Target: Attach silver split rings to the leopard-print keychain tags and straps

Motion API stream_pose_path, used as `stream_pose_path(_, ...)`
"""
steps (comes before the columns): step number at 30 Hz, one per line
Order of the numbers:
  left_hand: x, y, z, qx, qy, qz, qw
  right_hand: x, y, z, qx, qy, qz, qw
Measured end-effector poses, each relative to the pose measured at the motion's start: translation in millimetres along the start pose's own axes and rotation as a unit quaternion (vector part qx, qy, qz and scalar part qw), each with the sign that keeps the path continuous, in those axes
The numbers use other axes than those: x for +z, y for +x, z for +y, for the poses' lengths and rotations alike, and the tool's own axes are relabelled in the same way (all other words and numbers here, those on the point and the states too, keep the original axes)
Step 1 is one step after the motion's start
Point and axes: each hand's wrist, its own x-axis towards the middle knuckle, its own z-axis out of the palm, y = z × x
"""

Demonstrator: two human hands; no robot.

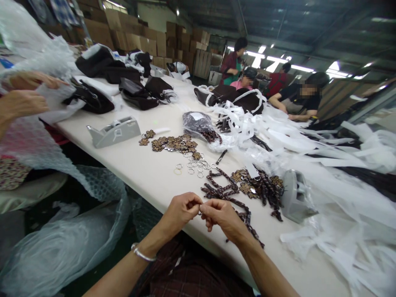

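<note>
Both hands meet fingertip to fingertip at the table's near edge. My left hand (185,209) is closed in a pinch, and my right hand (221,214) pinches right beside it. A small ring-like piece shows between the fingertips, mostly hidden. Just beyond lie dark brown beaded strands (221,187) and patterned flower-shaped pieces (248,189). Loose silver rings (200,167) are scattered farther up the table, in front of a heap of more flower-shaped pieces (173,143). A clear bag of dark strands (198,123) rests behind them.
Grey tape dispensers stand at the left (116,131) and right (292,196). White strips (293,142) cover the right side. Dark bags (137,93) lie at the back left. Another person's hands (29,97) hold bubble wrap at the left. More people sit or stand beyond the table.
</note>
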Motion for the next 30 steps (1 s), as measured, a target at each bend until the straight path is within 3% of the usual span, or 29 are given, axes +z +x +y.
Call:
stream_pose_path(3,-0.9,-11.3,-1.3,0.017,0.035,0.025,0.999,4.2,-1.7,12.0,0.042,0.072,0.011,0.996)
stream_pose_path(5,-2.7,-20.4,-2.5,0.020,0.035,0.003,0.999,10.3,-4.7,20.5,0.061,0.147,0.024,0.987)
stream_pose_path(10,-8.5,-39.8,-9.7,0.086,0.154,-0.029,0.984,30.6,-11.5,43.9,0.111,0.337,0.053,0.934)
stream_pose_path(14,-9.4,-49.2,-20.0,0.113,0.252,-0.036,0.960,41.1,-15.5,60.1,0.143,0.403,0.083,0.900)
stream_pose_path(18,-7.9,-55.2,-21.5,0.126,0.278,-0.073,0.950,42.9,-22.8,61.1,0.158,0.345,0.064,0.923)
stream_pose_path(23,-9.6,-58.9,-12.8,0.140,0.283,-0.091,0.945,40.5,-27.0,53.7,0.126,0.248,0.045,0.959)
stream_pose_path(30,-12.3,-63.2,-12.8,0.166,0.339,-0.067,0.924,42.3,-24.1,56.9,0.077,0.255,0.069,0.961)
